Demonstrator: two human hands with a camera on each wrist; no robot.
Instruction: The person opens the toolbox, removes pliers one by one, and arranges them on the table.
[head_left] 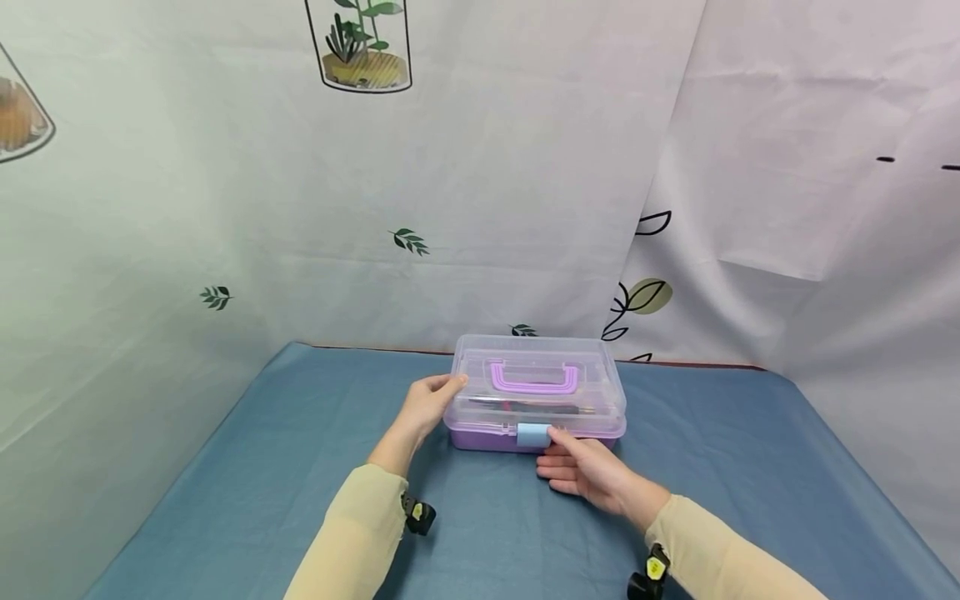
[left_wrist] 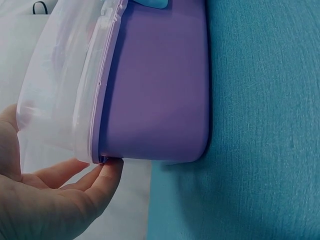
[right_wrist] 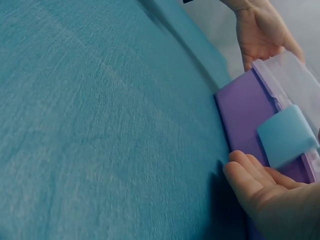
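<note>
A plastic storage box [head_left: 480, 439] with a purple base, a clear lid [head_left: 468, 358] and a purple handle [head_left: 534, 387] rests on the cloth. Its lid is down. My left hand [head_left: 427, 404] grips the box's left end. In the left wrist view that thumb lies on the lid, while the fingers [left_wrist: 107, 177] touch the end near the rim. At the front, my right thumb touches the light-blue latch [head_left: 531, 435]. The other fingers of my right hand [head_left: 588, 473] extend fairly straight below it. Slim dark items [head_left: 525, 407] show faintly through the lid.
Blue cloth [head_left: 262, 483] covers the table. Behind and beside it hang white printed curtains [head_left: 510, 167], close to the box's back. Each wrist carries a small black camera, one on the left [head_left: 419, 516] and one on the right [head_left: 648, 575].
</note>
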